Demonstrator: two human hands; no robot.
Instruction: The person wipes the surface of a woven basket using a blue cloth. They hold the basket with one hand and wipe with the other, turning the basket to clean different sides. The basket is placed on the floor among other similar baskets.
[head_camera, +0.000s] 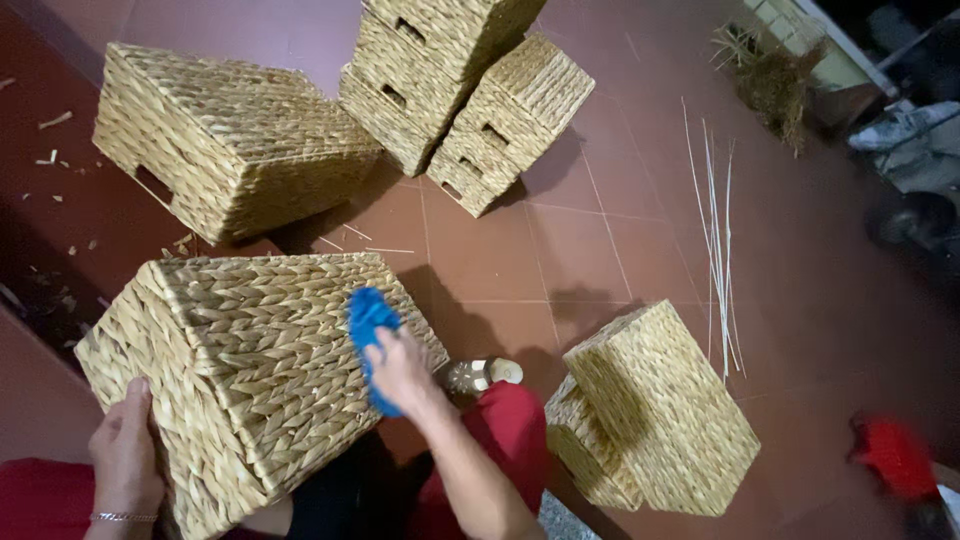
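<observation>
Item: large woven basket, overturned on the person's lap at near left; left hand lies open and flat against its near corner, right hand is closed round a blue cloth pressed to its upper face. Likely light, stiff-walled, rough-surfaced, best gripped at corners or edges. Similar baskets: one far left, a stack far centre, two near right on the red tiled floor.

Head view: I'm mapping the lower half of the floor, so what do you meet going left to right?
Left hand → large woven basket → blue cloth under the right hand → small bottle → tipped woven baskets → red blurred object.
</observation>
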